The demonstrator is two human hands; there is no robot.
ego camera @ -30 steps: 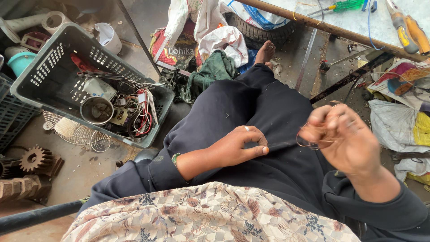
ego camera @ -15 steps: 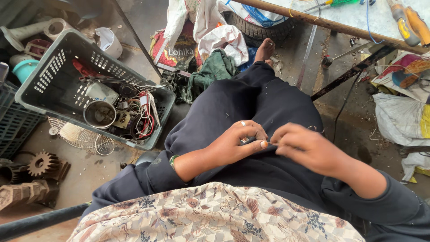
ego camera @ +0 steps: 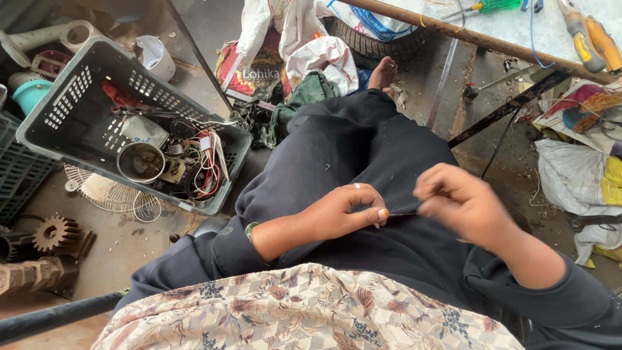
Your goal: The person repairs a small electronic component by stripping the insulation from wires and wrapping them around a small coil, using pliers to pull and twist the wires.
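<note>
Head view: dark trousers [ego camera: 363, 149] fill the middle, the person seated above a littered floor. Grey plastic crate [ego camera: 65, 123] at left, holding wires, a round metal can and scrap parts. Rusty gear [ego camera: 55, 233] lies below the crate. Over the lap, left hand [ego camera: 340, 214] and right hand [ego camera: 463, 204] sit close together, each pinching one end of a thin wire [ego camera: 402, 213] stretched between their fingertips.
</note>
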